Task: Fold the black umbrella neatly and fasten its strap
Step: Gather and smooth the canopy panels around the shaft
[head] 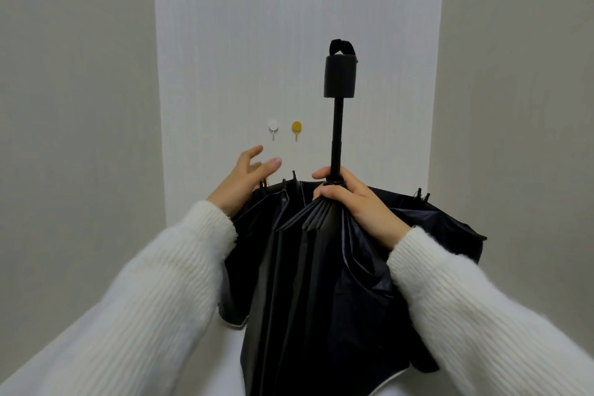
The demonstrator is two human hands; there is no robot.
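The black umbrella (321, 267) is held handle-up in front of the wall, so its loose canopy hangs down for gathering. The right hand (350, 199) wraps its grip round the shaft at the rib bundle, steadying it. The left hand (244, 177) hovers beside the canopy edge, fingers spread, probably about to smooth pleats.
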